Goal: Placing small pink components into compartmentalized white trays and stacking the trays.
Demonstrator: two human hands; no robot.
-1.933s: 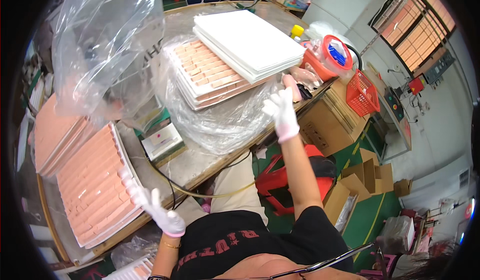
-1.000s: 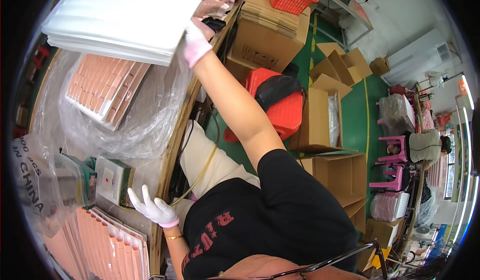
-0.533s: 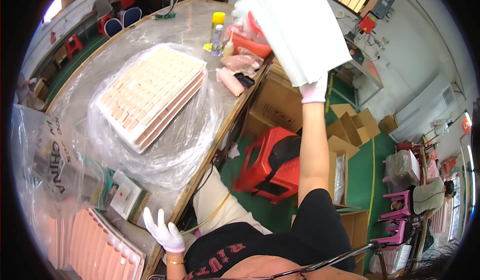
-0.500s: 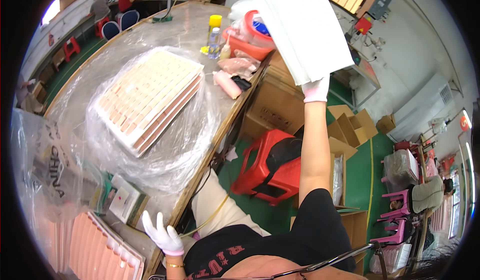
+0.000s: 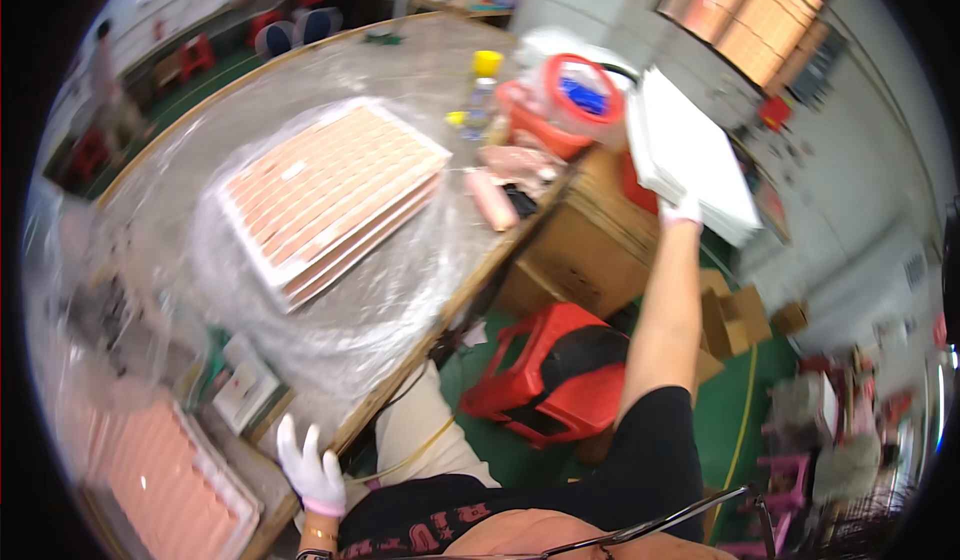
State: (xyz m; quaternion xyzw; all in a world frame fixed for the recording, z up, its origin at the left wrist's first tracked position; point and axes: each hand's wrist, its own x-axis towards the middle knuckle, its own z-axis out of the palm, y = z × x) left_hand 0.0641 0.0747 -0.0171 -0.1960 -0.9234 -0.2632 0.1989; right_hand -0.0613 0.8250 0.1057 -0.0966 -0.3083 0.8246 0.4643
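Observation:
My right hand (image 5: 682, 210), in a white glove at the end of an outstretched arm, grips the near edge of a thick white rectangular slab, perhaps stacked trays (image 5: 700, 155); its fingers are partly hidden beneath. My left hand (image 5: 312, 465), also gloved, is held near the table's front edge with fingers spread, holding nothing. On the table, a stack of white trays filled with rows of pinkish pieces (image 5: 340, 185) lies on clear plastic film (image 5: 420, 280). Another tray of pinkish pieces (image 5: 180, 480) is at lower left, beside a small pale box-shaped device (image 5: 248, 385).
Red tubs (image 5: 545, 125), a yellow-capped bottle (image 5: 482, 95) and pink packets (image 5: 490, 200) stand at the table's right edge. Cardboard boxes (image 5: 580, 235) and a red stool (image 5: 540, 380) are below it. People sit at a far bench; one blurred person (image 5: 110, 90) is at far left.
The white slab in my right hand has come down and to the right, beside the red tubs. My view has turned slightly. My left hand remains open near the table edge.

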